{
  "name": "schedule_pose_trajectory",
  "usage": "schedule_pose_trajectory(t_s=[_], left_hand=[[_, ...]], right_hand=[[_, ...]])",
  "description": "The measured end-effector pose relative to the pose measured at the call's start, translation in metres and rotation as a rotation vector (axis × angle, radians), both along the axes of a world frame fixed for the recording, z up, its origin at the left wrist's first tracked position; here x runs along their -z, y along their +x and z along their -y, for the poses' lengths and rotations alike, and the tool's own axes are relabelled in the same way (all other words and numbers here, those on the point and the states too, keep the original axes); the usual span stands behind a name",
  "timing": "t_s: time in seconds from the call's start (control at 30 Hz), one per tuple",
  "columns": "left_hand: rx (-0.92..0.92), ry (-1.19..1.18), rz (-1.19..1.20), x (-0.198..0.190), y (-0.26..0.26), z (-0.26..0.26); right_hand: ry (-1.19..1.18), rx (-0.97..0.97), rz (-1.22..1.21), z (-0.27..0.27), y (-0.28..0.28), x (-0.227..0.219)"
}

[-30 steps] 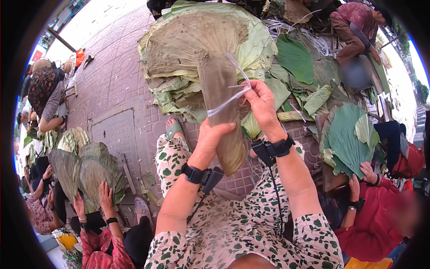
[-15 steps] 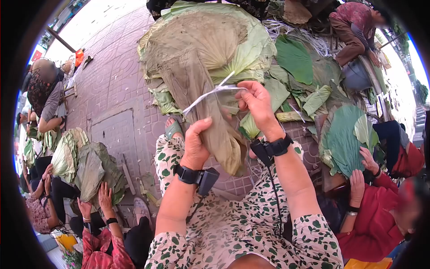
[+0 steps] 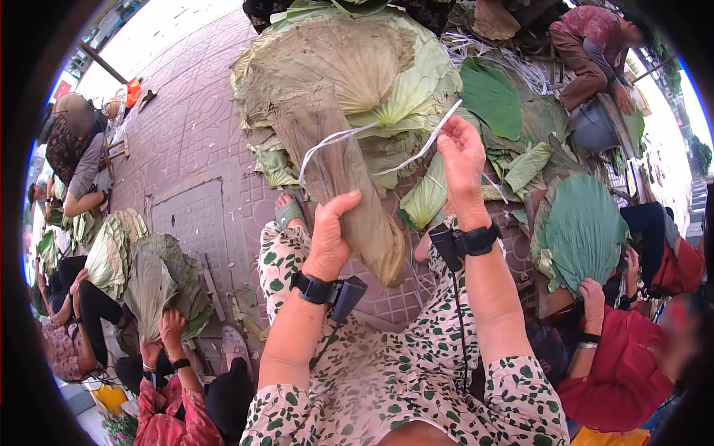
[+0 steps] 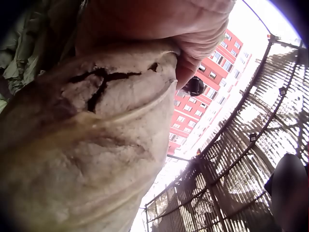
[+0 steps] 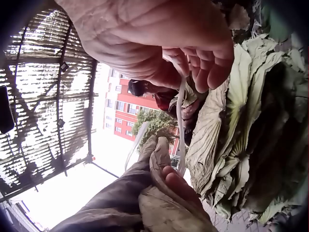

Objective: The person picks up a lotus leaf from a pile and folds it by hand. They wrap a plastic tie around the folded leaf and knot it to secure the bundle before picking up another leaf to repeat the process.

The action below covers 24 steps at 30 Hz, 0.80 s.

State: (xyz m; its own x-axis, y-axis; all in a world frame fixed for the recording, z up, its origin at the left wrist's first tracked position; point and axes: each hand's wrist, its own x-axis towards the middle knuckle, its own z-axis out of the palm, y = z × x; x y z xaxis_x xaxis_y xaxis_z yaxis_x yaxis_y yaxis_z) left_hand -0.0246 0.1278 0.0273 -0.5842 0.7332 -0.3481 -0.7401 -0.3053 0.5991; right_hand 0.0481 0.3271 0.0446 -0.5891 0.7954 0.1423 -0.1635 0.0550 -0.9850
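Observation:
My left hand [image 3: 329, 236] grips a long folded roll of brown dried lotus leaf [image 3: 349, 193], thumb lying along its near side. In the left wrist view the leaf roll [image 4: 96, 159] shows a torn, cracked patch close to the fingers. A white plastic strip [image 3: 422, 154] emerges at the roll's right side, and my right hand [image 3: 462, 160] pinches it near its upper end. The strip's other end curves loosely across the roll from its left edge. In the right wrist view, the strip [image 5: 181, 125] hangs from the thumb and fingers, with the roll below.
A tall stack of lotus leaves [image 3: 405, 67] stands just ahead. Green leaves [image 3: 491, 97] and white strips [image 3: 506, 67] lie to its right. People sit close on both sides, one behind a green leaf pile [image 3: 584, 230]. A grey bucket [image 3: 593, 125] stands at the far right.
My right hand has moved right and slightly up, drawing one end of the strip away from the roll. The strip's ends have spread apart. My left hand has shifted left with the roll.

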Motion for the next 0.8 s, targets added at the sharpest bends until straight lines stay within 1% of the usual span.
schedule_pose_trajectory(t_s=[0.03, 0.07, 0.2, 0.27, 0.4, 0.47, 0.5, 0.57, 0.6, 0.63, 0.7, 0.73, 0.8], left_hand=[[-0.002, 0.0, -0.001, 0.002, 0.0, 0.0], [-0.019, -0.021, -0.002, 0.003, 0.0, 0.0], [-0.036, -0.062, 0.012, 0.008, -0.001, 0.0], [-0.057, -0.085, 0.018, 0.007, 0.001, -0.002], [-0.09, -0.154, 0.011, 0.002, 0.001, -0.003], [-0.086, -0.168, 0.012, 0.001, 0.002, -0.004], [-0.084, -0.181, 0.012, 0.0, 0.002, -0.004], [-0.048, -0.184, -0.001, -0.005, 0.004, -0.004], [-0.014, -0.185, -0.014, -0.007, 0.005, -0.004], [-0.014, -0.185, -0.015, -0.009, 0.007, -0.006], [0.034, -0.134, -0.143, -0.012, 0.012, -0.009], [0.023, -0.159, -0.229, -0.008, 0.013, -0.011], [0.021, -0.174, -0.241, -0.012, 0.014, -0.012]], right_hand=[[0.049, 0.038, -0.034, -0.002, 0.001, 0.002], [0.042, 0.07, -0.037, 0.0, 0.002, -0.001], [0.044, 0.028, 0.021, 0.011, 0.004, -0.005], [0.147, 0.024, 0.071, 0.014, 0.004, -0.007], [0.165, 0.031, 0.042, 0.008, 0.005, -0.002], [0.087, -0.101, 0.05, 0.008, 0.006, -0.003], [0.087, -0.099, 0.051, 0.01, 0.006, -0.004], [-0.167, -0.358, 0.126, 0.019, 0.005, -0.004], [-0.171, -0.42, 0.195, 0.025, 0.002, -0.005], [-0.171, -0.42, 0.194, 0.031, 0.001, -0.006], [-0.167, -0.517, 0.268, 0.047, -0.001, -0.017], [-0.09, -0.482, 0.245, 0.049, -0.003, -0.013], [-0.074, -0.487, 0.231, 0.042, -0.007, -0.004]])
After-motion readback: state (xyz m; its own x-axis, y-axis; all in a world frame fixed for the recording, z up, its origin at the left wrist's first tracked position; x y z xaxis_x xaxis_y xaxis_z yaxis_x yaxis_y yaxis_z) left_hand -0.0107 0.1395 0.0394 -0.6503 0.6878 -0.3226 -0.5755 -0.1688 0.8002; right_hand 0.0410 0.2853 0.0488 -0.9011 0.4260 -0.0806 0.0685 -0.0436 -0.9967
